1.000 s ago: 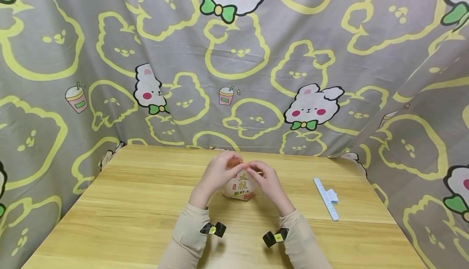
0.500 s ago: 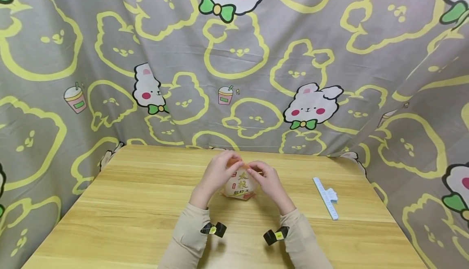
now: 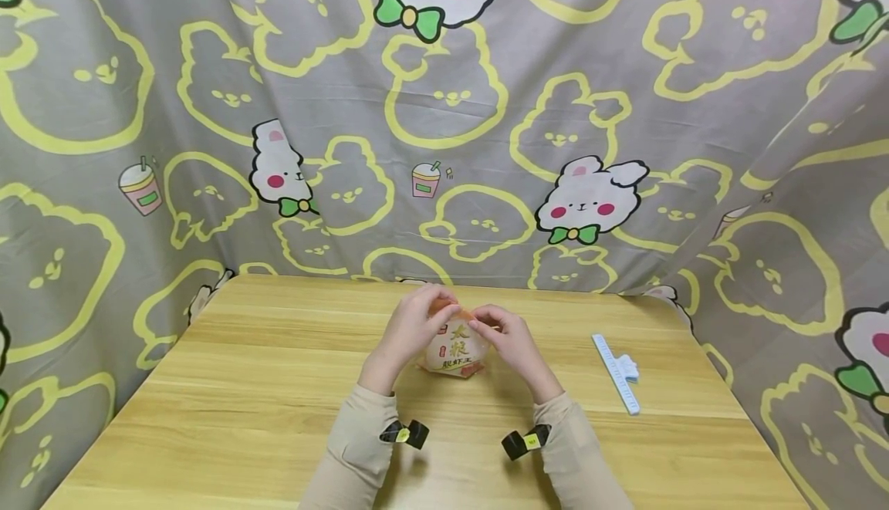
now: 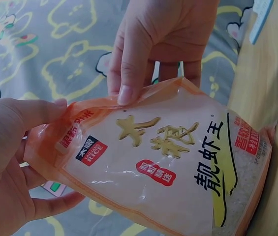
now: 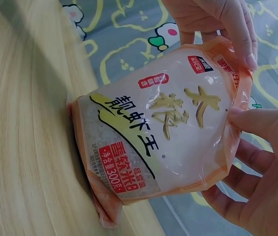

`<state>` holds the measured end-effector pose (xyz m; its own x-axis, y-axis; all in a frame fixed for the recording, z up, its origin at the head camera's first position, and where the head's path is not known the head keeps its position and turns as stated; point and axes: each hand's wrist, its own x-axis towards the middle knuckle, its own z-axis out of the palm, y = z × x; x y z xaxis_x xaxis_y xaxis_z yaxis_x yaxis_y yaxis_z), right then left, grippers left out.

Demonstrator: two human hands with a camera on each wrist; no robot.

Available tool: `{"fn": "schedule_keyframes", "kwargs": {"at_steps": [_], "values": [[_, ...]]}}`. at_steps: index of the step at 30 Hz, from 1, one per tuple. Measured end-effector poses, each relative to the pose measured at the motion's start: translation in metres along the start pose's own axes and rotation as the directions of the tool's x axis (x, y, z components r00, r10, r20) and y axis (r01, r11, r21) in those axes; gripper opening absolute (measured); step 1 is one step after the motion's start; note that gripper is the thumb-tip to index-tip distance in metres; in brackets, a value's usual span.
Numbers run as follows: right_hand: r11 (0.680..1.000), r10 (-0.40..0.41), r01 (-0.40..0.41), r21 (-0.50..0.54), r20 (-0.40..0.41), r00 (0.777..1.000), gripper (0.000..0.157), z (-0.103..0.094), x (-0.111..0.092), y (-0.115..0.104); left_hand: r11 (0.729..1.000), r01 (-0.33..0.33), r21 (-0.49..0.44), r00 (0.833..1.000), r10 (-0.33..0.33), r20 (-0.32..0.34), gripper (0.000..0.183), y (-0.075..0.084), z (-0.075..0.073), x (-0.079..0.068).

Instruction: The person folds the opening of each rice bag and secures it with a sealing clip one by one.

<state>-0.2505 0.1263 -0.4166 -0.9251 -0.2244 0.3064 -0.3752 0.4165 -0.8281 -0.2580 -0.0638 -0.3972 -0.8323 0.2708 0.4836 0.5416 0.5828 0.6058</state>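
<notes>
The bag [image 3: 454, 352] stands on the worktop [image 3: 243, 402] directly in front of me, between my two hands, its printed face turned toward me and its base meeting the wood. Through the clear lower part of the front, rice [image 5: 93, 132] is visible.

My left hand [image 3: 415, 329] grasps the upper left corner, thumb on the printed face and fingers behind. My right hand [image 3: 510, 340] pinches the orange top edge [image 5: 244, 91] on the other side, again thumb in front and fingers behind. Some film lies free between the two thumbs. Whether the mouth is parted or sealed, I cannot tell from any view.

In my judgement, the step in hand is working the top edge with both hands. For good practice, I should set both grips level and draw the film evenly, so that neither side pulls ahead. Force should be small and sideways; an upward jerk may lift the base or tip the bag. The film looks thin and creased, so it is likely to slip or tear suddenly under a hard pull. I should let the worktop carry the weight of the contents and hold the mouth uppermost; if the film does give way, a tilted bag could spill.

A pale blue clip [image 3: 616, 375] lies on the worktop to my right, well apart from the bag, within easy reach.
</notes>
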Motion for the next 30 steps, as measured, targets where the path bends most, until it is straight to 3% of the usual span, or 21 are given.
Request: {"fn": "schedule_keyframes", "kwargs": {"at_steps": [4,30], "values": [[1.000,-0.012,0.012,0.029,0.003,1.000,0.016,0.003,0.005,0.023,1.000,-0.002,-0.004,1.000,0.002,0.000,0.010,-0.001,0.000,0.000],[0.999,0.034,-0.035,0.006,0.110,0.993,0.017,-0.010,0.005,0.038,1.000,0.015,-0.026,1.000,-0.016,-0.005,0.009,0.000,0.000,0.001]]}}
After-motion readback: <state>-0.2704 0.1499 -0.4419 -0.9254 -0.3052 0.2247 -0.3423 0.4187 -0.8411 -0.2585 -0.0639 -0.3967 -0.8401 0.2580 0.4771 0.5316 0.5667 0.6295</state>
